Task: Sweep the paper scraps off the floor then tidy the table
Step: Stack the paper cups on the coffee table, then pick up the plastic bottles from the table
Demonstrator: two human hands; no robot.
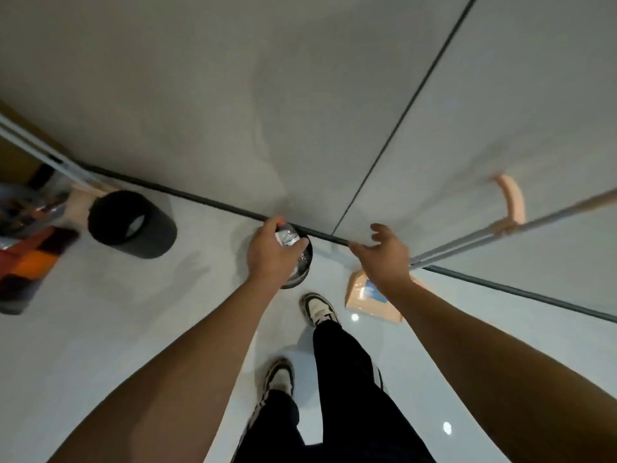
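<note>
Room: pale glossy floor (100, 329) meeting a grey wall (233, 95) with a dark baseboard.
Left hand (267, 259): fingers closed around a clear plastic bottle (288, 236) — red cap, held above a small round bin (302, 267).
Right hand (384, 255): fingers spread, gripping nothing.
Dustpan (370, 302): pink, on the floor just beside the right wrist — handle (510, 202) and pole against the wall.
Black cylinder (132, 225): well left.
Paper scraps: cannot tell.

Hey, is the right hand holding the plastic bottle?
No, the left hand grips the bottle above a small bin; the right hand is open and holds nothing.
</note>
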